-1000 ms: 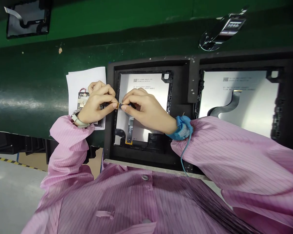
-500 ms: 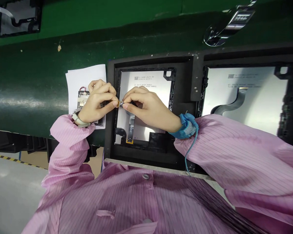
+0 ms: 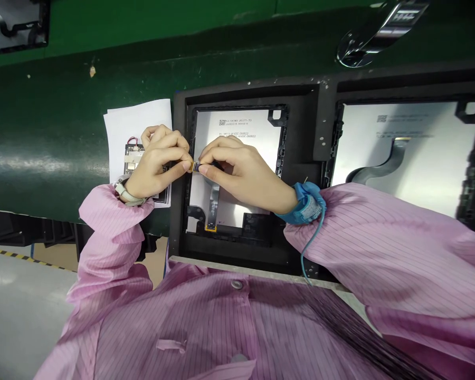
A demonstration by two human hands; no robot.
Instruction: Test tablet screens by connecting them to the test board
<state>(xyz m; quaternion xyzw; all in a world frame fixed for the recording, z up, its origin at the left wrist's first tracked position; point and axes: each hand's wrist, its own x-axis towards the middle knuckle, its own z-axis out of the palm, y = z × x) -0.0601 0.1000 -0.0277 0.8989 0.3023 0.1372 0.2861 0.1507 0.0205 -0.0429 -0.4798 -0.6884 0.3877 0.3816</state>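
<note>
My left hand [image 3: 158, 163] pinches the amber end of a small flex cable [image 3: 197, 167] between thumb and forefinger. Its dark end is gripped by the thumb and forefinger of my right hand [image 3: 243, 166]. Both hands meet over the left edge of a display panel [image 3: 257, 124], silver-backed with a black frame and lying in a black foam tray [image 3: 301, 137]. Below my right hand, a grey ribbon strip [image 3: 212, 206] with a yellow-edged end runs down the panel; its upper part is hidden by the fingers.
Beneath my left hand, a circuit board [image 3: 130, 153] with red wires lies on white paper [image 3: 116, 126]. A second panel [image 3: 356, 132] with a curved cable rests at the right. Behind are a glossy film strip [image 3: 391, 31] and another panel [image 3: 18, 10] on the green mat [image 3: 63, 116].
The view has shifted slightly, with the panels appearing a little higher. Both hands keep their pinch on the flex cable, and slightly more of its striped contact area shows between the fingertips.
</note>
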